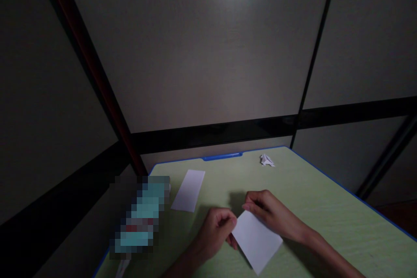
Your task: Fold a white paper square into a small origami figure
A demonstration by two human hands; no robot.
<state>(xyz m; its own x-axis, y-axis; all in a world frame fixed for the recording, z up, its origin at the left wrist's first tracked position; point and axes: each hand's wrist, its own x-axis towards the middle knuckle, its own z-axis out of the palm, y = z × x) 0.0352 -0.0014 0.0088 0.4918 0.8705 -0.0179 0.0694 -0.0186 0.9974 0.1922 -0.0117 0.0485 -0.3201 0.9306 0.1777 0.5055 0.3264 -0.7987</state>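
Left hand (215, 231) and right hand (272, 212) in pinches on white sheet (259, 242), paper strip (189, 191) to left, folded paper (266, 160) beyond.

Dim light leaves soft glare high on the pale panel (211, 52).

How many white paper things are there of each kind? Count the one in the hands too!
Held paper sheet, between the left hand and right hand: 1
Rectangular paper lying on the green table: 1
Small folded paper figure: 1
Total: 3
The blurred item at the left is too unclear to count.
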